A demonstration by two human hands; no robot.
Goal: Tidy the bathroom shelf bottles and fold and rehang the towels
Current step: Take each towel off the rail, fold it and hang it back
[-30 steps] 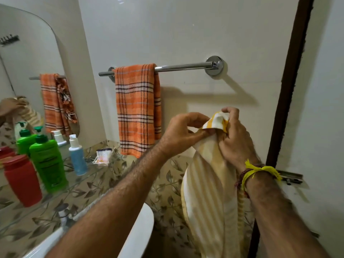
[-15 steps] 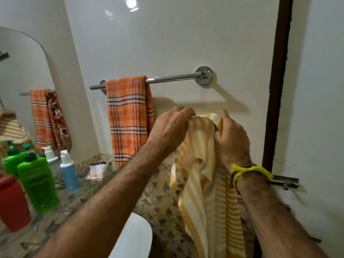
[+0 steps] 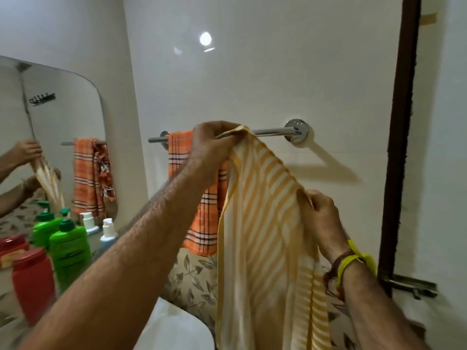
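Observation:
A yellow and white striped towel (image 3: 262, 223) hangs spread between my two hands. My left hand (image 3: 212, 145) pinches its top corner right at the chrome towel bar (image 3: 270, 131). Lower and to the right, my right hand (image 3: 321, 213) grips the towel's other edge. An orange checked towel (image 3: 204, 213) hangs over the bar's left part, partly hidden behind my left forearm. On the glass shelf at the left stand a green pump bottle (image 3: 69, 251), a red bottle (image 3: 34, 284) and a small blue bottle with a white pump (image 3: 108, 232).
A mirror (image 3: 50, 137) fills the left wall and repeats the towels and bottles. A white basin edge (image 3: 177, 324) lies below. A dark door frame (image 3: 401, 137) runs down the right, with a metal latch (image 3: 412, 286) near my right wrist.
My left hand has lifted the striped towel's corner up to the bar. My right hand has slid apart, down and right, spreading the towel open. The view has tilted upward.

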